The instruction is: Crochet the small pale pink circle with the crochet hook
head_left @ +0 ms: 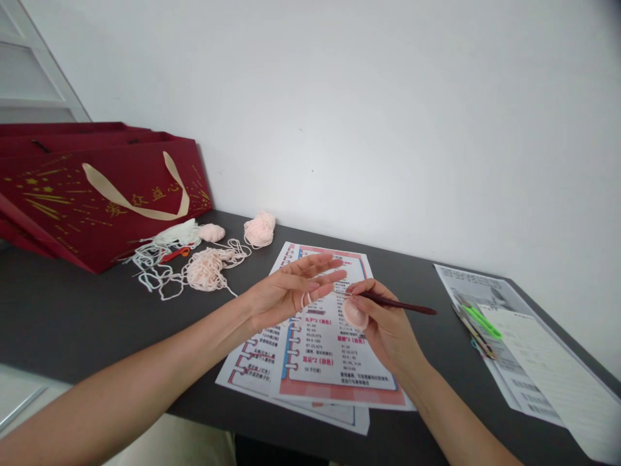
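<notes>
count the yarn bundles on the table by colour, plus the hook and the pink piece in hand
Pale pink yarn bundles: 3
White yarn bundle: 1
Hook, in the right hand: 1
Pink crocheted piece, in the same hand: 1
Total: 6

Red bag (87,223): gold characters (139,199) 爱众益心 across the front; small gold line near the bottom too tiny to read. Top printed sheet (334,372): red headings 丸子*2 (黑色) and 耳朵*2 (肤色), black rows under the first, R1 and R7 among them. Right-hand red heading ends *2 (肤色), its first word probably 胳膊, but blurred. Sheet underneath (242,370): (红色). Grey printed sheet (473,283), far right: print illegible.
</notes>
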Demonstrator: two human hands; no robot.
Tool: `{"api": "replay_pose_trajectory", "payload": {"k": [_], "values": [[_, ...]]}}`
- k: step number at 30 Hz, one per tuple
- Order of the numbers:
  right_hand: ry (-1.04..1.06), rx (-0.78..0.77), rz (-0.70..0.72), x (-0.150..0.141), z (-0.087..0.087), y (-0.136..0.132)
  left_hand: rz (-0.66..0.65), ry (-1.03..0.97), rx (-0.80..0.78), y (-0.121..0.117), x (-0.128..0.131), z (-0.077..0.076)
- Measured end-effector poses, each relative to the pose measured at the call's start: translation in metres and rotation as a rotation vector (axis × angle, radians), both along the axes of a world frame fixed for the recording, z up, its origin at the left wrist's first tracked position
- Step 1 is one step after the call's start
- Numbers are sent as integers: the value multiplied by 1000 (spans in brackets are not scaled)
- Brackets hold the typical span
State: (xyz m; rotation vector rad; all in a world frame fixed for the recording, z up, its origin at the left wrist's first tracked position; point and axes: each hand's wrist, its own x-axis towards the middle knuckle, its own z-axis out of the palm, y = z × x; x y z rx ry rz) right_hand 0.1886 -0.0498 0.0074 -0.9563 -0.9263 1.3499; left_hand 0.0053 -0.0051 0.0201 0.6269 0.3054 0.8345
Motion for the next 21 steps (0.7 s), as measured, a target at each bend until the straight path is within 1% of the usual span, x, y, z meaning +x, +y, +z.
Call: {"api": "replay_pose_trajectory", "payload": {"k": [6,8,9,11,13,14,17,19,21], "values": [[-62,8,49,-2,-5,-2,16,-167,-224,4,-7,6],[-118,34,75,-3,-10,-3,45,-216,-276,5,-7,7],[-152,56,91,-3,-12,-3,79,-227,-285,5,-6,8],[-234,100,118,-4,-14,-3,178,-209,-251,4,-3,9],[-330,133,137,-5,-14,-4,256,-150,-147,3,-1,8],[-376,144,141,-5,-14,-5,267,-118,-81,2,0,8],[-481,175,146,-7,-11,-8,200,-64,63,0,3,4],[-520,194,152,-7,-10,-10,137,-61,87,-2,4,2],[-561,222,163,-8,-10,-12,83,-61,77,-4,5,0]]}}
